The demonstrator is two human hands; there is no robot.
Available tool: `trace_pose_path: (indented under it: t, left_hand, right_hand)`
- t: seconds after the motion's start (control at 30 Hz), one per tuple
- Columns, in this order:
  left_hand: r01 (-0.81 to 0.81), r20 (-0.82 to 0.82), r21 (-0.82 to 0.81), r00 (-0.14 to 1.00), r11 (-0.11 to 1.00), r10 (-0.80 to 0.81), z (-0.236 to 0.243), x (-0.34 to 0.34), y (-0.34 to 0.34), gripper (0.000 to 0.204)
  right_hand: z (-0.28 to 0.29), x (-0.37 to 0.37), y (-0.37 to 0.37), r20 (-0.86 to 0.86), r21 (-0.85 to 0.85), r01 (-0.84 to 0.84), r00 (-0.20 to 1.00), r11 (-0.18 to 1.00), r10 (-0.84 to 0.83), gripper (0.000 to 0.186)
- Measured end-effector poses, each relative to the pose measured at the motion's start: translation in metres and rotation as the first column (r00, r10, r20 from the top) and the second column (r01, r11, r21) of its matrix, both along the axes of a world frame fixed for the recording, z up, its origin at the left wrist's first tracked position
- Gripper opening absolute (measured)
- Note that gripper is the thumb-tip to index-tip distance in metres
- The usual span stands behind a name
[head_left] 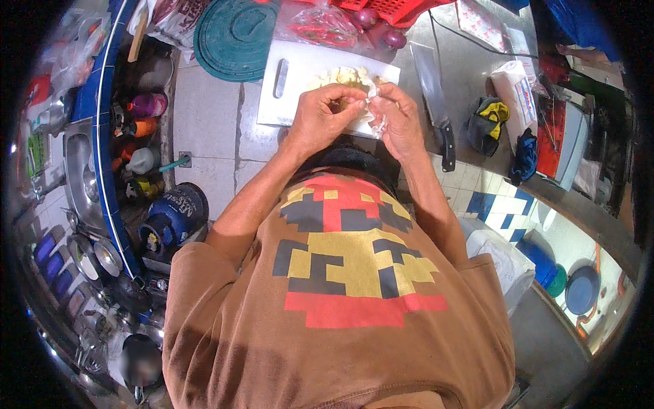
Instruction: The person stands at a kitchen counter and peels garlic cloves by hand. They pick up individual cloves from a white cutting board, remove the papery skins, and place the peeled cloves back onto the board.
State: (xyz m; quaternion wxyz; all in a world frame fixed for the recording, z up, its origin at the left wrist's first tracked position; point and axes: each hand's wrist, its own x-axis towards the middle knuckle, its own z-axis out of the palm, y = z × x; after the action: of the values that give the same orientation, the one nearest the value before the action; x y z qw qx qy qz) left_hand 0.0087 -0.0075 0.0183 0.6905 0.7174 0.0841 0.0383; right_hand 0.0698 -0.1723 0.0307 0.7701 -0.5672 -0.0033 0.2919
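Observation:
My left hand (323, 121) and my right hand (402, 123) meet over the near edge of a white cutting board (270, 102). Both have their fingers pinched together at a small garlic clove (370, 99) with white papery skin on it. Bits of the same skin (379, 128) cling by my right fingers. Just beyond the hands, a heap of pale garlic cloves (342, 76) lies on the board, partly covered by my fingers. A broad knife (430, 85) with a black handle rests on the metal counter to the right.
Behind the board are a clear bag of red chillies (319, 27), red onions (394, 39) and a red basket (402, 8). A round green lid (235, 37) stands at the left. Black-and-yellow gloves (488, 126) and a white box (515, 95) sit rightward. A blue gas cylinder (178, 213) stands lower left.

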Motion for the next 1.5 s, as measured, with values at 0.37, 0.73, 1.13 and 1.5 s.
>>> trace_pose_path:
  t: [0.37,0.73,1.13,1.5]
  left_hand:
    - [-0.019,0.091,0.084,0.996,0.996,0.011,0.003,0.003,-0.004,0.021]
    - [0.042,-0.092,-0.12,0.994,0.992,-0.054,-0.001,0.008,0.002,0.019]
    - [0.081,0.005,-0.086,0.997,0.993,-0.081,0.019,0.013,0.006,0.021]
    - [0.175,-0.01,-0.198,0.983,0.964,-0.181,0.003,0.019,0.015,0.024]
  right_hand:
    - [-0.001,0.002,0.002,-0.059,-0.017,-0.015,0.998,1.0,0.014,0.009]
    - [0.006,0.014,-0.002,-0.064,-0.012,-0.094,0.994,0.995,0.093,0.006]
    - [0.007,0.02,-0.009,0.016,0.023,-0.177,0.984,0.984,0.177,0.01]
    - [0.005,0.025,-0.005,0.043,0.165,-0.095,0.995,0.982,0.089,0.009]
